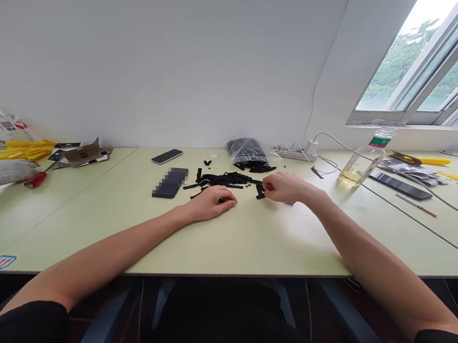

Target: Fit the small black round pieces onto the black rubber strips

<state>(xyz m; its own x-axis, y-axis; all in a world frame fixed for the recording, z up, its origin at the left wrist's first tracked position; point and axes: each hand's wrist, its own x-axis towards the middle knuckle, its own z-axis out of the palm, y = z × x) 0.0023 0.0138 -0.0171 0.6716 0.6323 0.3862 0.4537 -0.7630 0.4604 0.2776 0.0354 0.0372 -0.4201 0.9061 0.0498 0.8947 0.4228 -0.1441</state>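
My left hand (213,203) rests on the table just in front of a loose pile of short black strips (222,179). Its fingers are curled toward the thumb, and a bit of black shows between them, too small to make out. To the right of the pile, my right hand (285,187) is closed in a pinch, with a black strip (259,191) at its fingertips. The hand itself covers part of that strip. Behind the pile lies a clear plastic bag (247,151) full of small black pieces, with more strips at its mouth.
Two phones (167,156) (170,182) lie left of the pile. On the right stand a power strip (294,153), a bottle (362,161) with yellowish liquid, and a dark phone (400,185). A co-worker's gloved hand (9,171) is at far left, near yellow items (24,151).
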